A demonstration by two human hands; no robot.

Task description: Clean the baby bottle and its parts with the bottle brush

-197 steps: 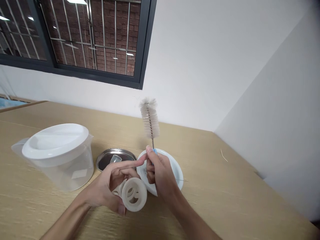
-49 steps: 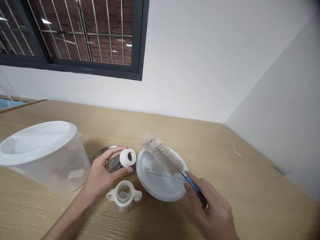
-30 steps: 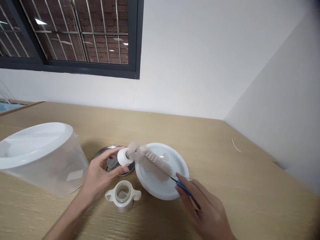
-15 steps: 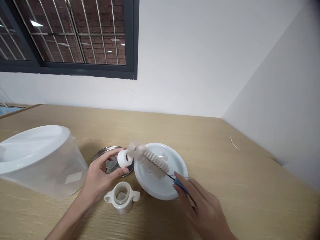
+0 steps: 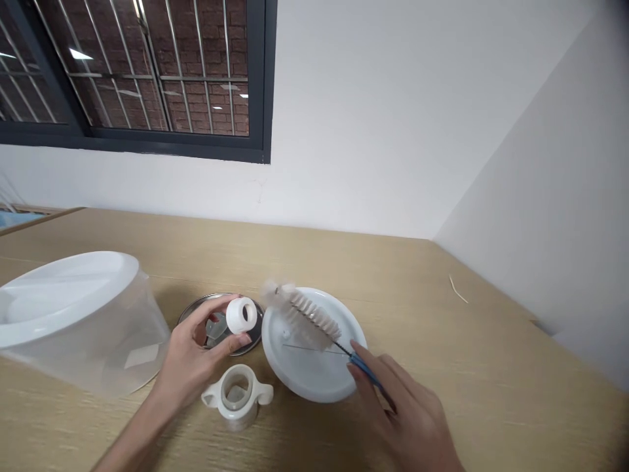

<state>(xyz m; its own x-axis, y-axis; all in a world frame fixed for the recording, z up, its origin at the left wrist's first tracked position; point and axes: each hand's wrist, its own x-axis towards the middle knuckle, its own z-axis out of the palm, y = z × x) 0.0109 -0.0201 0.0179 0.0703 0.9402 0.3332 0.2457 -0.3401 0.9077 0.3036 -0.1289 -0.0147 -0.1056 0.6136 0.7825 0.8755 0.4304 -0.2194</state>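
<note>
While the left hand pinches a small white plastic ring well short of the desk's back edge, the right hand grips a blue-handled, white-bristled brush, apparently mid-scrub, needing tip and ring lined up.

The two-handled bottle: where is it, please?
In the head view, left of centre: the two-handled bottle stands on the table between the left forearm and white plate.

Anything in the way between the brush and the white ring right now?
Nothing visible: only a gap separates the brush, held in the right hand, from the white ring in the left hand.
</note>
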